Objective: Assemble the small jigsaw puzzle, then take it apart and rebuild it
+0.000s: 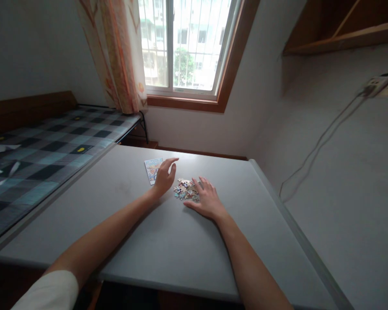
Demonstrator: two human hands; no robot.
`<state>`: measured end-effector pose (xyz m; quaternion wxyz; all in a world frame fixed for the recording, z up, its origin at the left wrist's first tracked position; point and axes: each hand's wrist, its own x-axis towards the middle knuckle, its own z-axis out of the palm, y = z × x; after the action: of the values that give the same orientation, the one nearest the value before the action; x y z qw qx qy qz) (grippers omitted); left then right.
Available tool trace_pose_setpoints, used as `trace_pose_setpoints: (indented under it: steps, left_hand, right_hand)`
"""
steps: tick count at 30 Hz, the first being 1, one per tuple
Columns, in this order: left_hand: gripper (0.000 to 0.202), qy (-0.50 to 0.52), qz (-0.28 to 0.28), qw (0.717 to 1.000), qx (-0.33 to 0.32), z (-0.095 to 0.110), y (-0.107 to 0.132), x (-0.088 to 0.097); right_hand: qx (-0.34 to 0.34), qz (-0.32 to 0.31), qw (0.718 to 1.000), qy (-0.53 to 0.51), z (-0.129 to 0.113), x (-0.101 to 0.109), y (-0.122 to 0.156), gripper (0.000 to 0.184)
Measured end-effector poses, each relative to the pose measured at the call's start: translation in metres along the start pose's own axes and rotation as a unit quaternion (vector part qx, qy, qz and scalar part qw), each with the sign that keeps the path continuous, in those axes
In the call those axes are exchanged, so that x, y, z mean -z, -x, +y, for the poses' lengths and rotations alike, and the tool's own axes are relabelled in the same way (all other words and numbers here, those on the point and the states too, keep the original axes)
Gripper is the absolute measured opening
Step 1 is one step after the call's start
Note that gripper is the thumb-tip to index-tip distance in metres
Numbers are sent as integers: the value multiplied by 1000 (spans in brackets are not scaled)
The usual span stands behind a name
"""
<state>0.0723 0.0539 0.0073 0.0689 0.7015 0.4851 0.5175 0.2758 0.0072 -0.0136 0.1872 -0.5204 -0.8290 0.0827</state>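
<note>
A small heap of jigsaw puzzle pieces point(185, 189) lies on the light grey table point(168, 254). My right hand point(208, 199) rests at the heap's right side with fingers spread, partly covering some pieces. To the left of the heap, my left hand point(164, 176) is held on its edge, thumb and fingers apart, with nothing seen in it. Behind that hand lies a printed picture card point(151, 168), its right part hidden by the hand.
A bed with a checked cover point(58, 137) adjoins the table's left side. A wall with a hanging cable point(305, 161) runs along the right. Beyond the far edge are a window point(194, 47) and a patterned curtain point(119, 56). A wooden shelf point(345, 41) hangs upper right.
</note>
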Motion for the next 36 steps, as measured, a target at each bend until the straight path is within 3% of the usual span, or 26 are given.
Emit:
trace_pose_setpoints:
  steps: [5, 9, 12, 17, 21, 26, 31, 36]
  left_hand:
    - [32, -154, -104, 983, -6, -30, 11, 41]
    - [32, -198, -125, 972, -3, -44, 25, 58]
    - [33, -185, -106, 977, 10, -46, 25, 54]
    - [32, -194, -148, 969, -28, -42, 27, 49]
    - [38, -243, -164, 956, -18, -40, 37, 53]
    - [39, -270, -159, 950, 19, -49, 39, 52]
    - [39, -209, -145, 967, 19, -66, 26, 46]
    - [38, -165, -120, 979, 15, -66, 24, 49]
  right_hand:
    - [50, 1, 999, 9, -17, -8, -10, 88]
    - [75, -22, 997, 11, -25, -12, -24, 78]
    - [91, -28, 995, 14, -33, -19, -38, 75]
    - [55, 26, 998, -22, -39, -28, -55, 39]
    - [16, 54, 996, -62, -30, -24, -51, 45]
    - [34, 1, 999, -13, -24, -22, -39, 79]
    - [58, -12, 998, 16, -46, -31, -42, 48]
    - [105, 0, 994, -31, -54, -33, -45, 53]
